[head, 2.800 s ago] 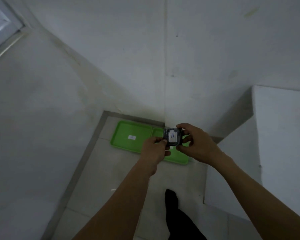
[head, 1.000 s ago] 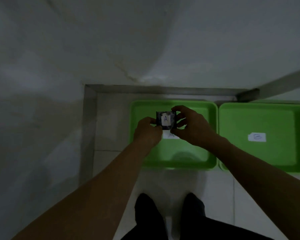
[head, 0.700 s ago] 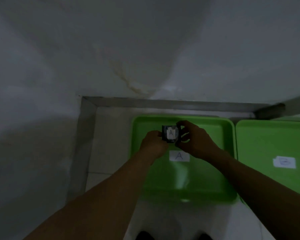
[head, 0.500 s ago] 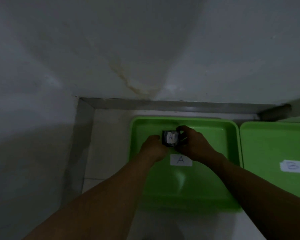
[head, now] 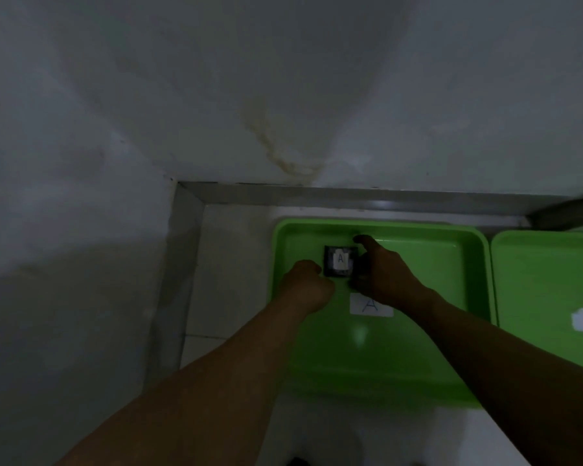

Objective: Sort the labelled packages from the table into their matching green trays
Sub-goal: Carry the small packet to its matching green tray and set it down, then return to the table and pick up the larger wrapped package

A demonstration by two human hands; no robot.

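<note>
Since half a second ago, the package marked A [head: 340, 261] has been carried lower and further into the left green tray [head: 418, 351], and the right hand [head: 382, 277] has begun to loosen, its forefinger now lifted and pointing away from the package. The left hand [head: 305, 285] is curled at the package's near-left corner; whether it is pinched on that corner or only touching it cannot be told in this dim light. The package is held level over the far part of the tray floor, just beyond the white tray label [head: 371, 305] that bears the same letter, so the match is judged correct. Contact with the floor cannot be confirmed. For a clean placement, the package is best set flat with its letter kept upward, clear of the tray label so that both remain readable, and released only once it is resting. The neighbouring tray [head: 546, 280] to the right is not involved.
</note>
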